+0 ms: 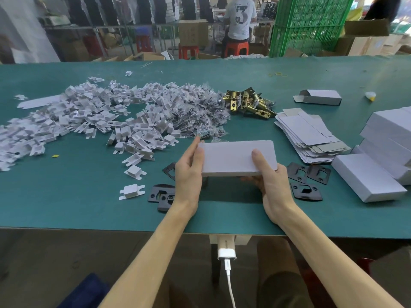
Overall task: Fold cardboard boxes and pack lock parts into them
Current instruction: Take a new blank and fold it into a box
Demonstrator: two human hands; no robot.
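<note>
The big green table (89, 207) has lots of work left on it. A huge heap of white plastic pieces (89, 116) covers the left side, and a heap of little screw bags (200, 114) lies touching it. None of these are packed yet.

On the right stands a stack of shut white boxes (387, 130). They look finished, so part of the job is done. Next to them is a pile of flat boxes (311, 136) that are not folded yet, so many more boxes are still to be made.

In the middle, near the front edge, the white box (235, 157) is held just above the table. It looks folded and shut, but I cannot tell what is inside. The left hand (189, 174) grips its left end with bent fingers. The right hand (271, 181) holds its right end, thumb on top and fingers under it. I think this box is about ready to join the stack.

Some gold latches (246, 103) wait farther back. A few black plates (308, 174) lie flat near the hands, still to be packed.
</note>
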